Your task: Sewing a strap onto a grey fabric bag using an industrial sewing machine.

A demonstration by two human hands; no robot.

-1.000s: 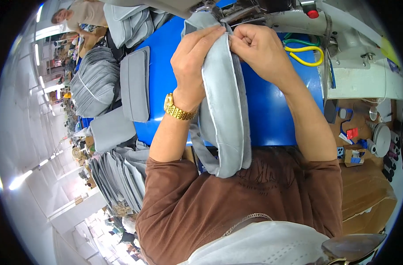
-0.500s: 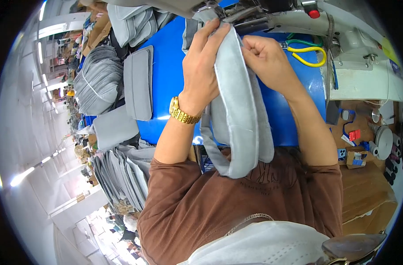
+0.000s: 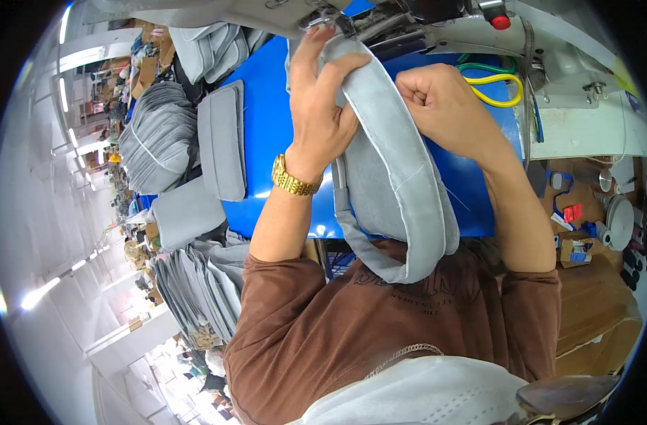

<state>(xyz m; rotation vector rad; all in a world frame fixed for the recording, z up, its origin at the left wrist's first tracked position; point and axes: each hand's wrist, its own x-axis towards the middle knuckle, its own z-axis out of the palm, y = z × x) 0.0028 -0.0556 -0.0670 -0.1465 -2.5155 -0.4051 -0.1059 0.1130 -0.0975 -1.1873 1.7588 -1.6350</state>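
A grey padded fabric piece with a long pale band sewn along its edge hangs from the sewing machine's needle area down to my chest. My left hand, with a gold watch at its wrist, grips the upper part of the band. One of its fingers reaches up close to the presser foot, and another hooks over the band. On the other side my right hand is closed in a pinch at the band's right edge. What lies inside its curled fingers is mostly hidden. A loose narrow strip loops below the piece.
Flat grey panels lie left on the blue table surface. Beyond them sit a tied bundle of grey pieces and a stack of more. Yellow-handled scissors lie right, beside the machine body.
The fabric piece has swung to the right and its band bows out more. My left hand's fingers have spread apart; my right hand has shifted slightly right and down.
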